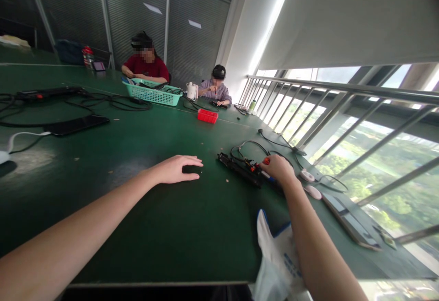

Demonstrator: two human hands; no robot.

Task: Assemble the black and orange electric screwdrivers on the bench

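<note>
Above the green table (192, 237), the left hand (176, 169) is bare, with slim, tapering fingers (190, 159) and a narrow wrist. The right hand (278, 167) is bare too. The left forearm (99, 216) and right forearm (312, 228) look smooth and slender, each widening towards the elbow. The fingernails are too small to make out.

The device (239, 170) is black, the table (171, 237) green.

One view here, from the wearer's head above the near edge of the tabletop (178, 237), peering forward and down along both forearms (103, 223)! Left fingers (188, 160) and right fingers (270, 167) show at close range; beyond them, a distant panelled wall (137, 13); rightward of them, the railing (377, 92) slants away.
</note>
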